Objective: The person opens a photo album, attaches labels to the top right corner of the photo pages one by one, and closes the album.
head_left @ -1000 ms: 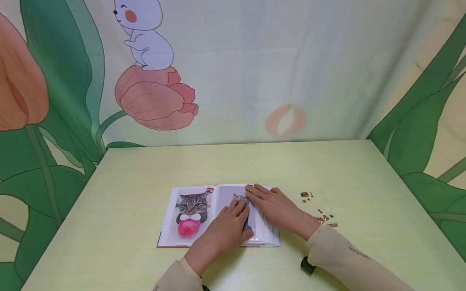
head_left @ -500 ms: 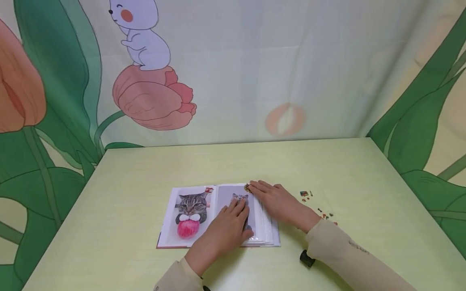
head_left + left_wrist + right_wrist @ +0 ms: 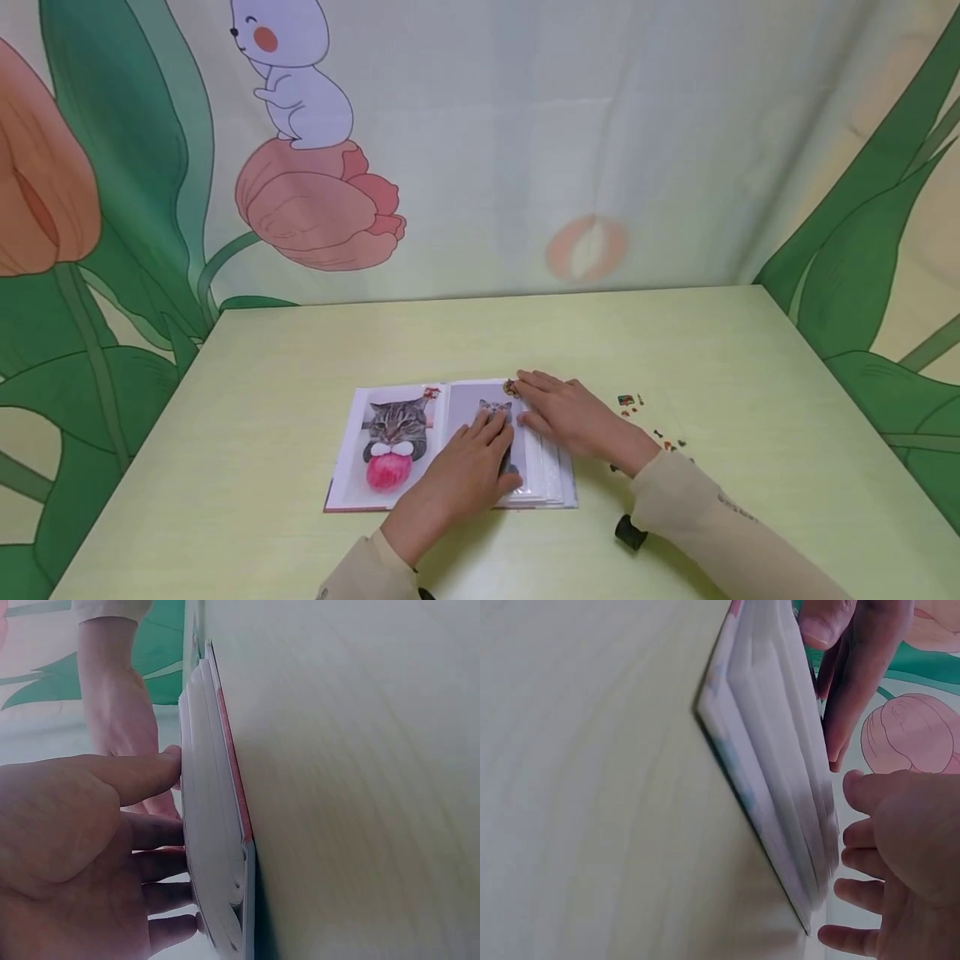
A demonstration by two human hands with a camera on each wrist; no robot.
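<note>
A photo album [image 3: 341,483] lies spread on the table, its left page showing a tabby cat with a pink ball. My left hand [image 3: 465,462] rests on the right page with its fingers stretched over a grey kitten photo. At that page's top right corner is a small round brown-and-gold sticker [image 3: 511,387]. Right beside the sticker are the fingertips of my right hand [image 3: 573,415], fingers extended and holding nothing. In the left wrist view, the left fingers press the upper page. The right wrist view shows the right hand [image 3: 919,847] along the album's edge.
Several tiny stickers [image 3: 626,401] are scattered on the table [image 3: 262,400] right of the album, some partly behind the right forearm. A red sticker [image 3: 431,392] sits on the left page's top corner. A printed curtain [image 3: 480,150] hangs behind the table.
My right hand has shifted slightly right and away from the page corner, uncovering the round sticker. The left hand stays in place on the kitten photo.
</note>
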